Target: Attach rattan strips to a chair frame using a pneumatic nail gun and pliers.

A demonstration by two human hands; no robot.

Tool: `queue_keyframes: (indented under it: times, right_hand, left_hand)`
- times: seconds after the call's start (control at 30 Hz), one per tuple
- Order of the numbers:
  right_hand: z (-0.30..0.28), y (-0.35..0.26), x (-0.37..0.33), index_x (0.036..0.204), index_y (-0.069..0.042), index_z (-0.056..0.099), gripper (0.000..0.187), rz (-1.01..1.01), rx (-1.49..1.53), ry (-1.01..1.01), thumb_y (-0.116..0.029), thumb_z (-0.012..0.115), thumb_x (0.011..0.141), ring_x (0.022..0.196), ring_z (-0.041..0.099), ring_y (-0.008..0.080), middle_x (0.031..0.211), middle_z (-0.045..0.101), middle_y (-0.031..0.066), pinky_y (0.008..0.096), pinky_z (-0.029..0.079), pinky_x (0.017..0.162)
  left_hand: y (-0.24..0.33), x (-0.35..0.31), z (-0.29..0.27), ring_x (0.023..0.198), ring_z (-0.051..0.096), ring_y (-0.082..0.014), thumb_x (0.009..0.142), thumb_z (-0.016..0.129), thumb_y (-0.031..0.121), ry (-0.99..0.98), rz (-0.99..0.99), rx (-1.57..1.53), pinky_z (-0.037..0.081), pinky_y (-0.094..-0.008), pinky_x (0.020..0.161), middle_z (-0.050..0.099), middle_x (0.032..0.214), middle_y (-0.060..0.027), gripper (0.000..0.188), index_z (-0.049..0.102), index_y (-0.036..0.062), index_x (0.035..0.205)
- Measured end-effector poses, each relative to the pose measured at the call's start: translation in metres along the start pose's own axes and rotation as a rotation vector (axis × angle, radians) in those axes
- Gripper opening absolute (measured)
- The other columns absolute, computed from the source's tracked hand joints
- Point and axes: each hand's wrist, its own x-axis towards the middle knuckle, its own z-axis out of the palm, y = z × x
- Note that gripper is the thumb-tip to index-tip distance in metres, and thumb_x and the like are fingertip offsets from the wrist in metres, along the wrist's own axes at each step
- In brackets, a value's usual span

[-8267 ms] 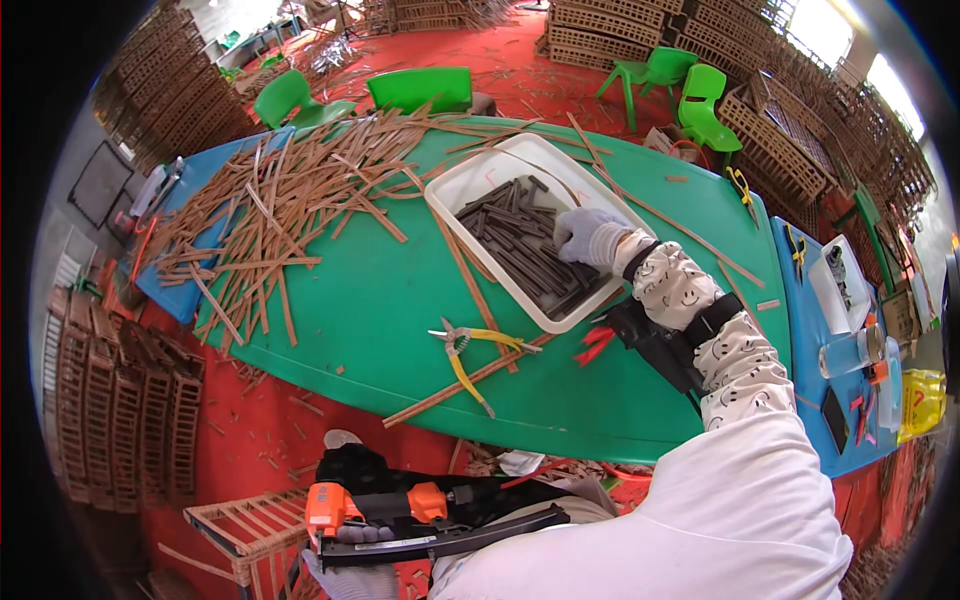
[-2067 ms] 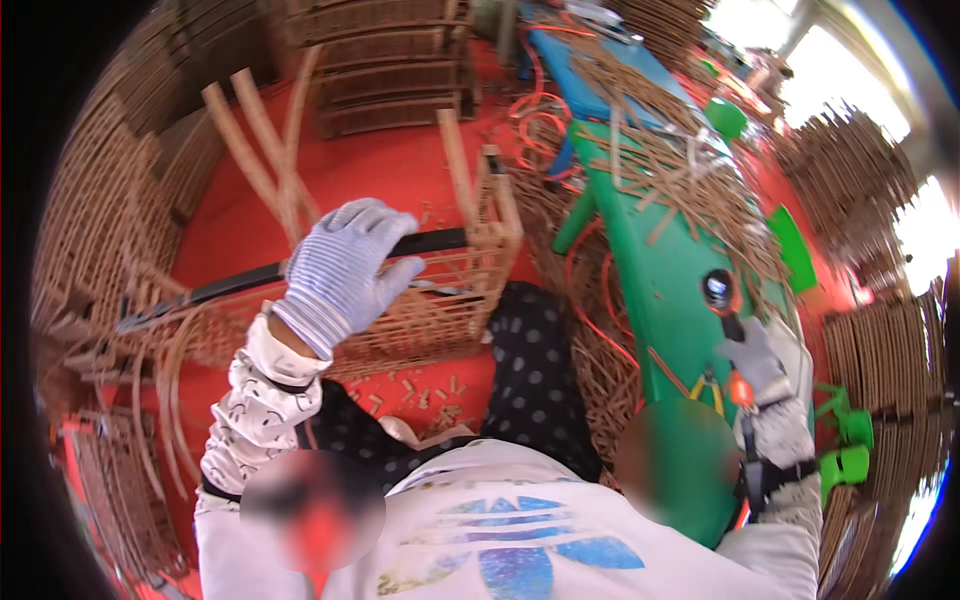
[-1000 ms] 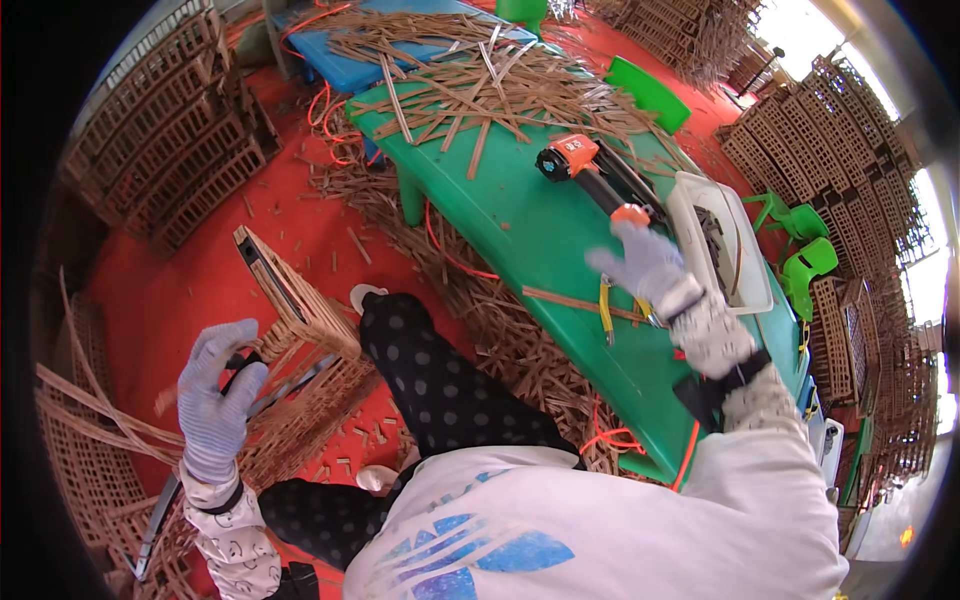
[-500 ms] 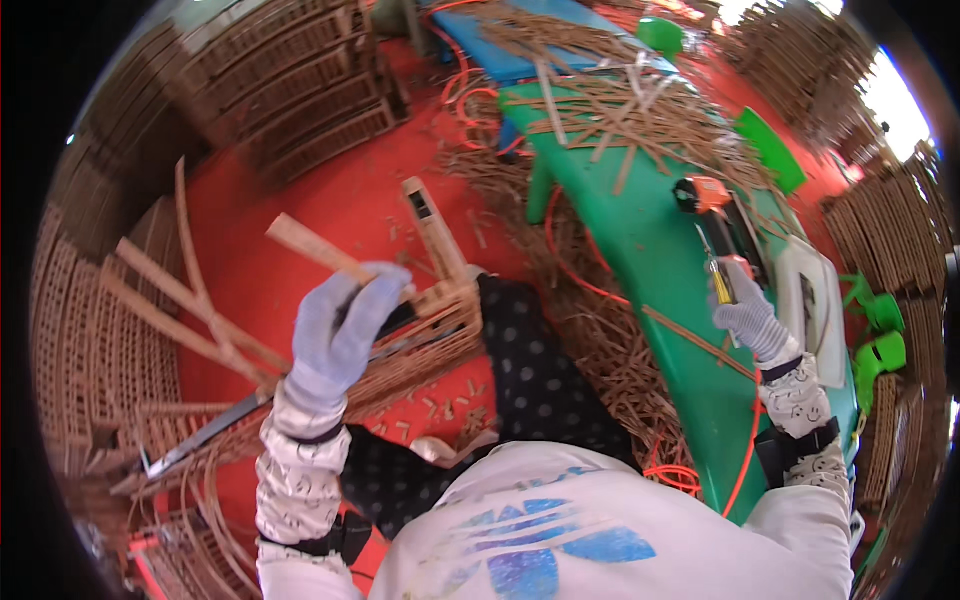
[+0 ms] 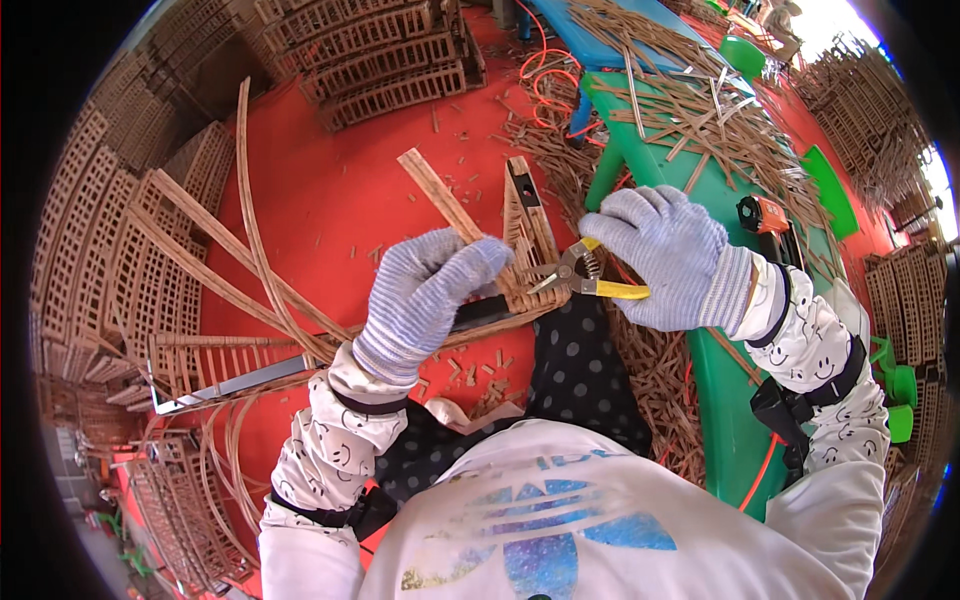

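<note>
My left hand (image 5: 430,295), in a pale knitted glove, pinches a flat brown wooden strip (image 5: 435,190) that slants up and away to the left. My right hand (image 5: 665,255), gloved likewise, grips hand pruners (image 5: 622,290) with yellow handles and a spring between them. The pruners' metal blades reach the near corner of a brown woven frame (image 5: 530,298), close to the left fingertips. Whether the blades bite on the strip is too small to tell. The frame lies across my lap around a dark metal form, with one side standing upright and long strips sticking out at its left.
A green table (image 5: 720,420) on the right carries loose strips (image 5: 690,110) and an orange-and-black power tool (image 5: 765,215) with an orange hose. Stacked slatted crates (image 5: 385,60) stand at the back and left. Scraps litter the red floor (image 5: 330,180).
My right hand has brought the pruners left from beside the power tool to the frame's corner. My left hand still pinches the strip. The view has shifted, showing the frame further right.
</note>
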Motion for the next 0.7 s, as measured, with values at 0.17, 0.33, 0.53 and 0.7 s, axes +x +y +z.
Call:
queue_keyframes:
  times: [0.17, 0.33, 0.53, 0.7]
  right_hand:
    - [0.004, -0.006, 0.006, 0.107, -0.009, 0.054, 0.057, -0.064, 0.037, -0.064, -0.025, 0.069, 0.054, 0.089, 0.052, 0.0293, 0.097, 0.050, 0.0105, 0.0401, 0.043, 0.076]
    - [0.003, -0.009, 0.009, 0.107, -0.007, 0.054, 0.056, -0.048, 0.034, -0.118, -0.026, 0.068, 0.056, 0.089, 0.053, 0.0284, 0.096, 0.050, 0.0108, 0.0396, 0.043, 0.075]
    - [0.001, -0.009, 0.011, 0.100, -0.007, 0.055, 0.048, -0.064, 0.027, -0.157, -0.024, 0.067, 0.057, 0.080, 0.055, 0.0272, 0.085, 0.051, 0.0092, 0.0380, 0.045, 0.067]
    - [0.001, -0.011, 0.012, 0.096, -0.007, 0.057, 0.042, -0.117, 0.017, -0.146, -0.024, 0.067, 0.059, 0.072, 0.057, 0.0270, 0.080, 0.052, 0.0088, 0.0381, 0.045, 0.064]
  left_hand:
    - [0.000, -0.002, 0.002, 0.068, 0.057, -0.0107, 0.085, 0.056, 0.019, 0.013, -0.035, -0.018, 0.046, -0.0253, 0.066, 0.064, 0.077, -0.0069, 0.023, 0.064, -0.0027, 0.088]
    - [0.001, -0.002, 0.001, 0.070, 0.058, -0.0108, 0.085, 0.056, 0.019, -0.002, -0.039, -0.010, 0.047, -0.0254, 0.067, 0.065, 0.077, -0.0069, 0.023, 0.064, -0.0024, 0.088]
    - [0.001, -0.002, 0.002, 0.070, 0.058, -0.0111, 0.085, 0.057, 0.021, 0.013, -0.054, -0.014, 0.047, -0.0256, 0.067, 0.064, 0.077, -0.0068, 0.024, 0.064, -0.0020, 0.088]
    - [0.000, -0.004, 0.004, 0.069, 0.058, -0.0114, 0.085, 0.058, 0.022, 0.029, -0.065, -0.036, 0.047, -0.0256, 0.067, 0.064, 0.077, -0.0070, 0.025, 0.064, -0.0018, 0.088]
